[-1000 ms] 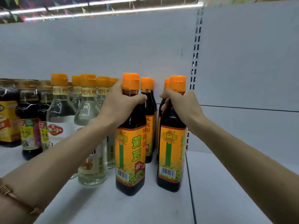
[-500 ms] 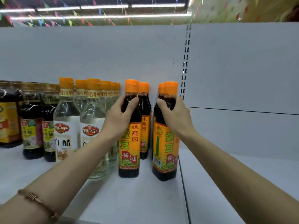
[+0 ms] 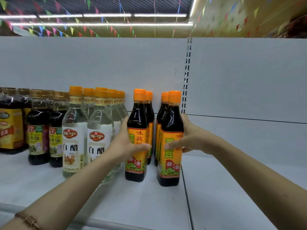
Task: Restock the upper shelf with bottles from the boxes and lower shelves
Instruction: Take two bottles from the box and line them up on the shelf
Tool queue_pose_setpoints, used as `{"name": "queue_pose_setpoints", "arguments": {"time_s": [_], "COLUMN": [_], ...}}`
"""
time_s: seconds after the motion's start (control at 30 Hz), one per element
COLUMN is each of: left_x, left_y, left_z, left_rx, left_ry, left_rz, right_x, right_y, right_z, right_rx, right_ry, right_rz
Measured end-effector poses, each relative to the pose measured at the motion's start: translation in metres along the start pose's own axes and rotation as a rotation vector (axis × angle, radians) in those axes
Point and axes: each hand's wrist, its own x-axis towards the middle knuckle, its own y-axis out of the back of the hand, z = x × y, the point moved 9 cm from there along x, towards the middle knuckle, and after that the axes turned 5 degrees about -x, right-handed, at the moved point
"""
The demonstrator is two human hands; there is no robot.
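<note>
Head: left hand (image 3: 126, 143) fingers grip left soy bottle (image 3: 136, 138); right hand (image 3: 191, 138) grips right soy bottle (image 3: 171, 140).

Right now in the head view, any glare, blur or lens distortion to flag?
Head view: wide-angle bending bows the white metal shelf edge; ceiling light strips blow out; highlights glint on the wrapped dark bottles at far left; labels on the two front orange-capped dark soy sauce bottles stay readable; edges soften.

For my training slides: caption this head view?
Left hand and right hand each grip an upright dark bottle on the shelf.
</note>
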Motion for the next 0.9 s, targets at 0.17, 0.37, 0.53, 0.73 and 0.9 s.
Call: {"name": "queue_pose_setpoints", "arguments": {"time_s": [0.17,0.37,0.53,0.73,0.9], "left_x": [0.004,0.012,0.021,0.028,0.027], "left_y": [-0.001,-0.009,-0.015,-0.017,-0.017], "left_z": [-0.012,-0.017,-0.025,-0.027,-0.028], "left_rx": [0.014,-0.014,-0.009,0.020,0.023], "left_ry": [0.064,0.073,0.056,0.035,0.042], "left_rz": [-0.046,-0.057,-0.034,-0.014,0.012], "right_x": [0.007,0.020,0.021,0.023,0.021], "right_y": [-0.002,-0.006,-0.007,-0.008,-0.007], "right_z": [0.000,0.007,0.011,0.015,0.016], "right_rx": [-0.045,-0.115,-0.170,-0.124,-0.091], "right_ry": [0.015,-0.004,-0.020,-0.018,-0.015], "right_rz": [0.110,0.275,0.319,0.292,0.291]}}
